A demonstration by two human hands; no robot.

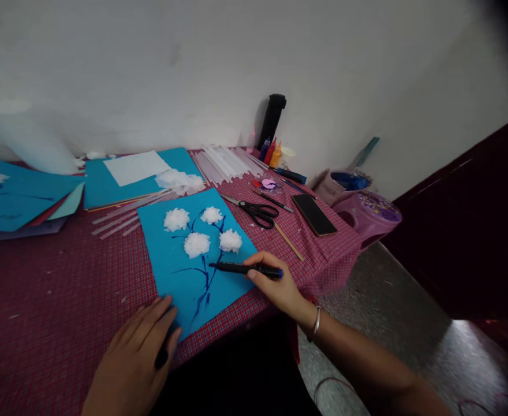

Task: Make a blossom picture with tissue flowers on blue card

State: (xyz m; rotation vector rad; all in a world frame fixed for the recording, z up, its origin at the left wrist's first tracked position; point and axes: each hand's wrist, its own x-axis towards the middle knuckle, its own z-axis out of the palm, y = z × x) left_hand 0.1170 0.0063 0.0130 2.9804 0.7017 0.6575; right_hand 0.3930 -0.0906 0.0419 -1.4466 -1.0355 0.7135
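Observation:
A blue sheet of paper [167, 277] lies on the table, bearing several white crumpled-paper flowers [197, 245] and dark blue painted branches [206, 280]. My right hand [275, 283] is closed around a black marker [236, 267] with a blue end. Its tip points left, over or on the sheet near the branches; contact cannot be made out. My left hand [139, 346] lies at the sheet's lower left edge, fingers stretched out. Between its thumb and palm sits a small black piece that looks like the marker cap [161, 357].
Black scissors [258, 212], a wooden stick [289, 241] and a phone [314, 214] lie to the right. Paint bottles [275, 155] and white strips [228, 163] are at the back. Another decorated blue sheet [15, 202] lies left. A pink stool [366, 214] stands beyond the table's right edge.

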